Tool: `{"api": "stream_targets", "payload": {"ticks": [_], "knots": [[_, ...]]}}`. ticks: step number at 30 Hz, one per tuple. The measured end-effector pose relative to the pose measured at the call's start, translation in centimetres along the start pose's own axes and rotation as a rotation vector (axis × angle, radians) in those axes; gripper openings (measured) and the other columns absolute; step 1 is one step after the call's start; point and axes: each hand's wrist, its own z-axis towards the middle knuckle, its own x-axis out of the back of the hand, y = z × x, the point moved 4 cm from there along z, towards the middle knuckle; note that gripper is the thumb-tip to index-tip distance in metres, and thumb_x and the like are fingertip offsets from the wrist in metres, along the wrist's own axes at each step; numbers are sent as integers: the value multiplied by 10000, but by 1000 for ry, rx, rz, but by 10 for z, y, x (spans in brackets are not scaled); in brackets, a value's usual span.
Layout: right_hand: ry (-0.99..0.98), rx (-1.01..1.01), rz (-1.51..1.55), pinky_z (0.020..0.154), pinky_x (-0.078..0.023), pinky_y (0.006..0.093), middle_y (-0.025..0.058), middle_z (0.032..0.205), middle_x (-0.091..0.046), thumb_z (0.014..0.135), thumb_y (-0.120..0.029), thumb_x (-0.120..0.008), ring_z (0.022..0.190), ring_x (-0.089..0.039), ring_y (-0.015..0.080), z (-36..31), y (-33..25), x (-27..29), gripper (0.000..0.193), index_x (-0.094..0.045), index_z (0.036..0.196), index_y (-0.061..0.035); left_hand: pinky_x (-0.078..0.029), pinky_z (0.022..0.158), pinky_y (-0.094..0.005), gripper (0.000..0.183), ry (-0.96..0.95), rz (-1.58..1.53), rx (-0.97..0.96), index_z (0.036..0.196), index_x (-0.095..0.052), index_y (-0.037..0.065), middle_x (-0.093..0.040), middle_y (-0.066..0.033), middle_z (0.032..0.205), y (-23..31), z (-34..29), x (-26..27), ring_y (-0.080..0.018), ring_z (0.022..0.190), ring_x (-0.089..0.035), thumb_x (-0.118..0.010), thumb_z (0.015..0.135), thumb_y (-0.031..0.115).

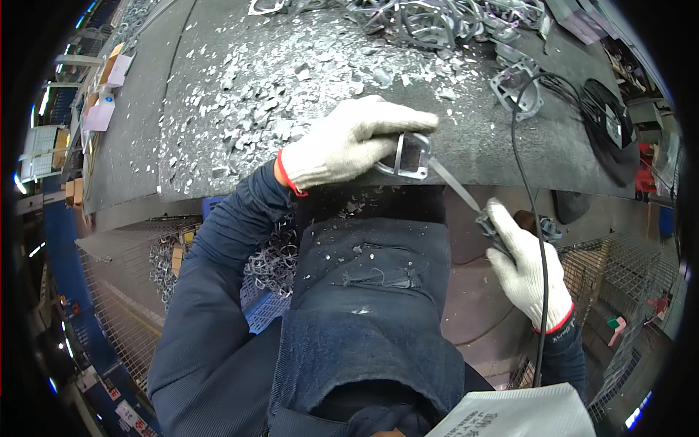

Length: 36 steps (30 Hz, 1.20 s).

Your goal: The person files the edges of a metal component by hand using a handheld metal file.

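My left hand [342,138], in a white knit glove with a red cuff, grips a small silvery metal frame casting [405,173] at the table's near edge. Its thumb and fingers close around the casting's upper left side. In my right hand [535,273], gloved alike, is a flat file [453,182] with a long grey blade, held by its dark handle. The blade points up and left, its tip at the casting's right side; whether it touches the metal I cannot tell. Part of the casting is hidden behind my left fingers.
Silvery flakes [269,102] cover the dark table [131,146]. Castings [437,25] pile up at the far edge. A black cable [518,146] hangs down past my right hand. Below left, a blue crate [263,312] holds castings; wire mesh baskets [626,291] stand at right.
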Motion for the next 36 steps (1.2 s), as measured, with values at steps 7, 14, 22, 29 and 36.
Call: {"api": "stream_targets", "payload": {"ticks": [7, 14, 22, 29, 36], "knots": [[47, 97, -176, 773, -635, 498, 178, 973, -747, 1027, -150, -841, 836, -785, 402, 9, -1, 0, 803, -562, 1775, -238, -621, 1150, -367, 509, -152, -245, 59, 1556, -802, 123, -861, -123, 1433, -12, 14, 14, -210, 1270, -807, -642, 1077, 53], [84, 108, -306, 659, -592, 480, 132, 847, -661, 1052, -201, -836, 708, -740, 344, 16, -3, 3, 793, -563, 1786, -322, -599, 1210, -367, 590, -226, -212, 92, 1565, -789, 81, -822, -123, 1512, -11, 19, 20, -216, 1349, -781, -616, 1018, -56], [38, 191, -406, 667, -589, 504, 155, 879, -674, 1006, -122, -854, 738, -744, 382, 19, -12, 12, 777, -589, 1726, -243, -601, 1207, -361, 600, -261, -182, 78, 1545, -807, 90, -818, -118, 1540, -6, 22, 21, -209, 1360, -781, -630, 1004, -99], [9, 208, -432, 693, -602, 506, 162, 901, -710, 986, -105, -854, 761, -756, 398, 18, -13, 20, 758, -632, 1700, -229, -598, 1196, -352, 616, -259, -188, 96, 1539, -816, 108, -831, -108, 1527, 0, 20, 22, -209, 1359, -780, -619, 999, -110], [-222, 239, 253, 784, -626, 375, 169, 1127, -825, 989, -107, -811, 859, -802, 230, 36, -9, 24, 905, -489, 1833, -143, -603, 1198, -366, 610, -262, -205, 39, 1531, -821, 110, -833, -105, 1525, -4, 20, 20, -216, 1361, -783, -621, 997, -108]]}}
